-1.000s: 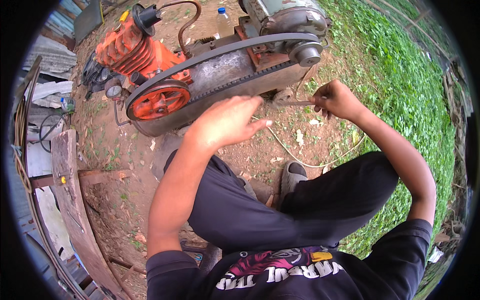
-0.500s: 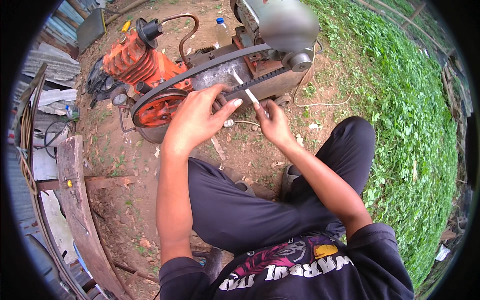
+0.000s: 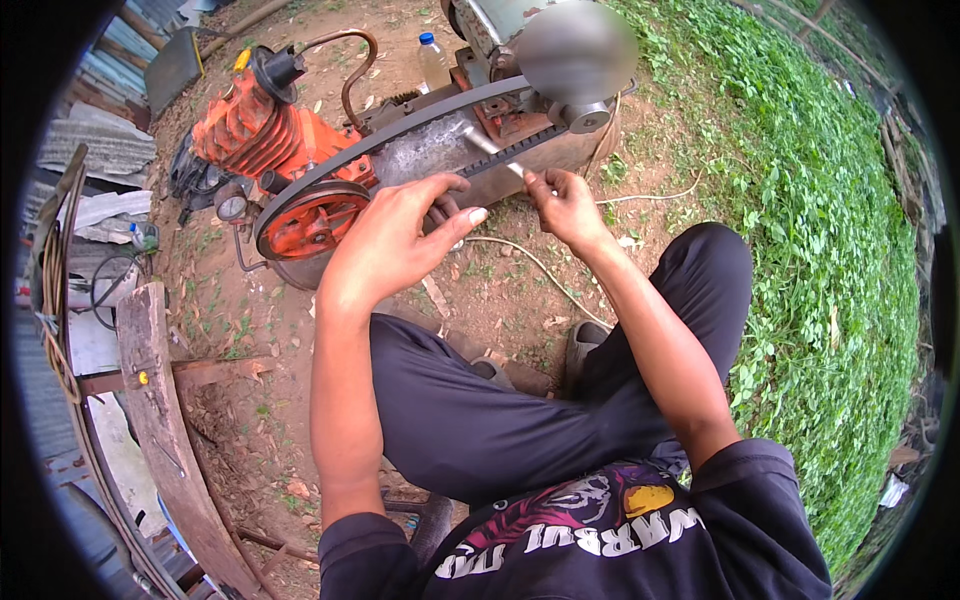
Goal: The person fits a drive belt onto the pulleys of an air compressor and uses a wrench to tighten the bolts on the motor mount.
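Note:
An orange belt-driven air compressor (image 3: 270, 135) stands on bare dirt in front of me, its black drive belt (image 3: 430, 120) running from an orange pulley wheel (image 3: 315, 220) to the motor (image 3: 570, 60) at the right. My right hand (image 3: 565, 205) is shut on a metal wrench (image 3: 495, 150) whose head points up at the belt and frame. My left hand (image 3: 395, 240) hovers with fingers spread just left of it, near the lower run of the belt and holding nothing.
A plastic bottle (image 3: 432, 58) stands behind the compressor. A pressure gauge (image 3: 232, 205) sits by the pulley. A white cord (image 3: 530, 262) lies on the dirt. Wooden planks (image 3: 165, 430) and corrugated sheets (image 3: 95, 140) lie at left; green ground cover (image 3: 820, 220) fills the right.
My right hand came in from the right with the wrench and raised it toward the belt. My left hand stayed near the lower belt, and my view shifted slightly.

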The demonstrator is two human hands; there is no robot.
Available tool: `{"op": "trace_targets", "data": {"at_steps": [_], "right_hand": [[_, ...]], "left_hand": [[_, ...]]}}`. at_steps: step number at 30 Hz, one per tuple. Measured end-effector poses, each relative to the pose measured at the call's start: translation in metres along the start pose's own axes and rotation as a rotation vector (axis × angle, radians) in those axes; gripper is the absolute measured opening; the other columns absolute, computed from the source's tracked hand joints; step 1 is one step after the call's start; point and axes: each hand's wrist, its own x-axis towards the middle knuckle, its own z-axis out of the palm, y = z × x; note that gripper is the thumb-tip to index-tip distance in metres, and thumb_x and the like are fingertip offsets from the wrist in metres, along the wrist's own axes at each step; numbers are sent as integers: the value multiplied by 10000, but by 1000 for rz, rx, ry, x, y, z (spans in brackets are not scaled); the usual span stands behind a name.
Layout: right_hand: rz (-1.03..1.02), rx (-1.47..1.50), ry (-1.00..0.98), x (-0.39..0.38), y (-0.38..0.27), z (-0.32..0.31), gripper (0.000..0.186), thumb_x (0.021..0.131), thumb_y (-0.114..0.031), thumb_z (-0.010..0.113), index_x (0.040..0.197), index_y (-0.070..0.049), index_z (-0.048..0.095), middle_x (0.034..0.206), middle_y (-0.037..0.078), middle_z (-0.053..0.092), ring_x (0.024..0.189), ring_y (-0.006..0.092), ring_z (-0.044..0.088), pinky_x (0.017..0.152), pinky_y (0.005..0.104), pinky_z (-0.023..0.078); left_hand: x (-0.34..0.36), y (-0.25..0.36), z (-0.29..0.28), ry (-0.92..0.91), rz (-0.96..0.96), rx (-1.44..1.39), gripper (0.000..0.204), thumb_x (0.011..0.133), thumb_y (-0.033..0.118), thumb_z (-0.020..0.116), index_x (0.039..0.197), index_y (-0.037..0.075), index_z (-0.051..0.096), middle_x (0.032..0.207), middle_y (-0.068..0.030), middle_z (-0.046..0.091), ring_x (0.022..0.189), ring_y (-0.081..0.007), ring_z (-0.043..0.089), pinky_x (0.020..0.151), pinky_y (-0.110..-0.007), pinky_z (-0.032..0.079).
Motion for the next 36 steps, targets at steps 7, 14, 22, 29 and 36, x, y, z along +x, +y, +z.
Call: {"op": "trace_targets", "data": {"at_steps": [7,14,22,29,36], "right_hand": [[-30,-54,37,-4,-4,7,340,946,-283,624,829,34,668,625,126,609,584,172,547,549,387,432],[-45,-166,145,-10,-8,-4,357,931,-302,637,813,33,664,663,204,628,631,296,624,605,435,465],[95,-293,-161,-97,-68,-103,322,956,-274,621,799,7,636,611,71,550,544,145,502,506,333,395],[-2,427,298,-78,-78,-152,254,1001,-261,581,816,-102,509,581,-83,360,445,17,294,396,199,214],[-99,541,350,-3,-74,-152,241,1026,-280,524,906,-71,508,693,-12,464,546,61,403,470,218,321]], "left_hand": [[-1,2,-4,-20,-29,-14,381,912,306,676,1151,12,637,869,-111,691,738,-175,651,660,-310,503],[10,8,7,2,-30,-1,321,935,266,638,1136,15,646,976,-134,695,873,-196,662,772,-328,505],[108,-69,73,369,-395,-710,394,983,258,510,1199,-56,609,1167,-169,653,1095,-232,599,935,-333,455],[198,-131,87,1041,-340,-959,280,1004,131,427,1143,-37,604,1077,-161,660,1035,-254,620,925,-375,466],[220,-107,81,1130,-17,-701,383,1037,287,382,1075,-20,607,974,-172,647,922,-262,590,861,-390,448]]}}
